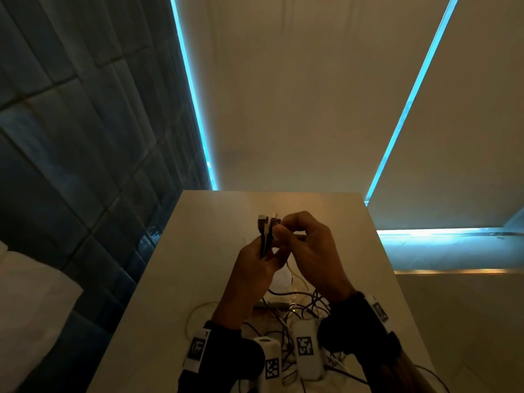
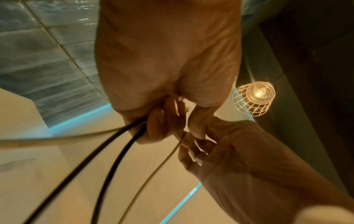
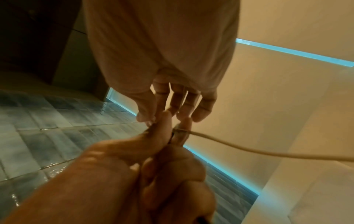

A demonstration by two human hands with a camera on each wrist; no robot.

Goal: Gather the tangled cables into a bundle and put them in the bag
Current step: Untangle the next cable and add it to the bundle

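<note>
Black and pale cable ends, each with a connector at its tip, stand upright in the left hand, whose fingers and thumb are curled round them above the pale, smooth counter. The right hand meets it from the right, its fingers bent and its fingertips pinching at the top of the same cable ends. Below both wrists a tangle of thin black and white cables lies loose on the counter, near its front edge. The bag cannot be made out. A dark tiled wall rises on the left; pale blinds edged with blue light stand behind the counter.

Left wrist view: two black cables and two pale ones run out from under the curled fingers of the left hand, gripped tight. The right hand comes in from the lower right, its fingertips touching those of the left. A lit bulb in a wire cage lamp hangs to the right.

Right wrist view: the thumb and forefinger of the right hand are pinched together against the left thumb, the other fingers loosely extended. A pale cable leaves the left hand fingers and trails off to the right.
</note>
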